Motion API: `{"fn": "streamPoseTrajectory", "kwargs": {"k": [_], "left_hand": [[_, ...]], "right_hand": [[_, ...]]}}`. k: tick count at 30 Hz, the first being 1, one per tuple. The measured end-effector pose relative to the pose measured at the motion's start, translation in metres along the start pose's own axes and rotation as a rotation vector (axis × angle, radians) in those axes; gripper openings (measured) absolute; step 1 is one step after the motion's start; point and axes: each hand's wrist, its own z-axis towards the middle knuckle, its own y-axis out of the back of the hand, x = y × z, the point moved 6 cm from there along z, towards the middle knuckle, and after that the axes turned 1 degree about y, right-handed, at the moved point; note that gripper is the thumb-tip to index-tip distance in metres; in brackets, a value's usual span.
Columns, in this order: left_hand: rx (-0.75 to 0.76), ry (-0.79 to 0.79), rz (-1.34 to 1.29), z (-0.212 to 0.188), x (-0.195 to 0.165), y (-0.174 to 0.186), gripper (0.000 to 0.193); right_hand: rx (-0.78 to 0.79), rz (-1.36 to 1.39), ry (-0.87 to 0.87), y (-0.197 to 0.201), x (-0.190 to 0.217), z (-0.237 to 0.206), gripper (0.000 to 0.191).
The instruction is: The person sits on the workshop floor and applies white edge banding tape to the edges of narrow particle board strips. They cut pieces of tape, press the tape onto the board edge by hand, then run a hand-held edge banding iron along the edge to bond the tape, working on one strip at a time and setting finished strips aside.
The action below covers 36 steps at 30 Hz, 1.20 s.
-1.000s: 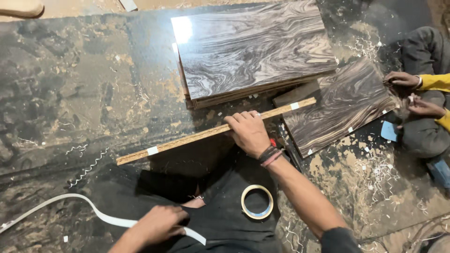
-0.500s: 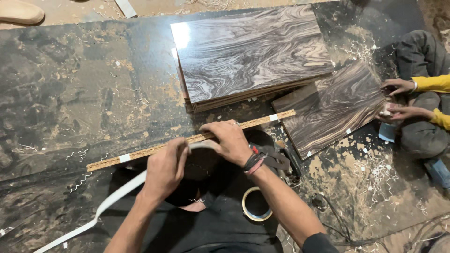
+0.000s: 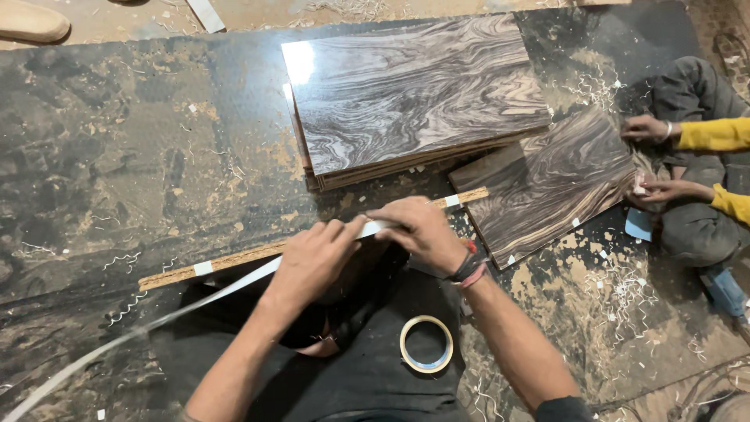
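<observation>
Long, thin wooden strip lies from eight o'clock to two o'clock. Left hand and right hand both pinch white edge-banding tape against it.

no packages, labels, signs, screens in view

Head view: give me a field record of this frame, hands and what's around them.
left hand: on the white edge band strip, pressing it along the narrow board edge
right hand: on the same strip, further right along the board edge
strip: trails down to the lower left
tape roll: lies flat on dark cloth below the hands
laminate panel stack: beyond the board
single panel: right of the board, held by a co-worker's hands
surface: shavings
</observation>
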Motion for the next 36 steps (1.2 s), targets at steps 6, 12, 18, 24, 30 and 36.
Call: {"fn": "streamPoseTrajectory", "kwargs": {"k": [6,12,18,24,30,36], "left_hand": [[0.121,0.261,-0.145,-0.048,0.07,0.035,0.032],[0.025,0.319,0.166,-0.125,0.131,0.084,0.032],[0.049,0.16,0.55,-0.137,0.142,0.079,0.033],[-0.009,0.098,0.571,-0.13,0.165,0.07,0.034],[0.028,0.228,0.349,-0.134,0.19,0.085,0.034],[0.034,0.101,0.336,-0.108,0.161,0.103,0.049]], "right_hand": [[-0.07,-0.317,0.007,0.048,-0.045,-0.027,0.028],[0.018,-0.362,-0.029,0.067,-0.086,-0.045,0.029],[0.034,-0.389,-0.081,0.064,-0.094,-0.046,0.024],[-0.081,-0.33,-0.097,0.064,-0.086,-0.048,0.023],[-0.107,-0.255,-0.153,0.072,-0.095,-0.056,0.024],[-0.105,-0.193,-0.152,0.077,-0.105,-0.063,0.024]]}}
